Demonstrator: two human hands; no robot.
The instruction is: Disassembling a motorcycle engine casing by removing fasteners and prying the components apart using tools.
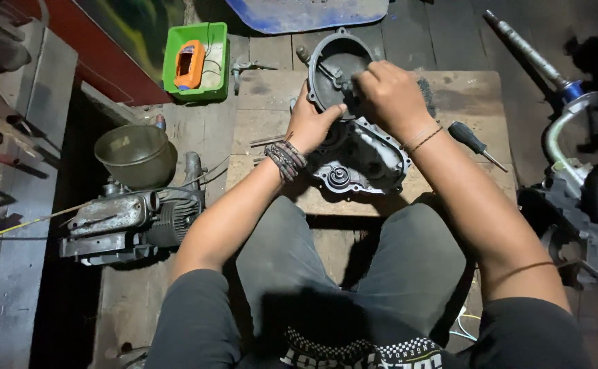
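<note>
Firmly, the right hand [389, 96] was clenched over a small metal part inside the round opening of the cover [353, 130], a grey cast engine cover; its fingers curled down so that what they gripped was mostly hidden, and I could not tell the part's exact shape. Just beside those fingers, the left hand [310, 123] gripped the cover's round rim from the outer side, thumb pressed on the edge and the other fingers wrapped behind it, holding the cover tilted up. Below both sets of fingers the cover's lower, flatter half rested on a board [463, 89], a worn wooden slab that lay under the whole piece. Bracelets [286, 158] ringed the left wrist, just behind the hand, and a thin band circled the right wrist. To the outside of the right fingers, near the forearm, a screwdriver [475, 144] with a dark handle lay on the board. Beyond the fingers, farther from the person, a blue sheet [312, 14] lay on the floor. Well apart from the left fingers, on their outer side, a green tray [172, 75] held an orange object [189, 63], and nearer the person sat a metal bowl [137, 154] on top of an engine [131, 222]. Far off to the right fingers' outer side stood a shaft [524, 49] and more dark machine parts.
</note>
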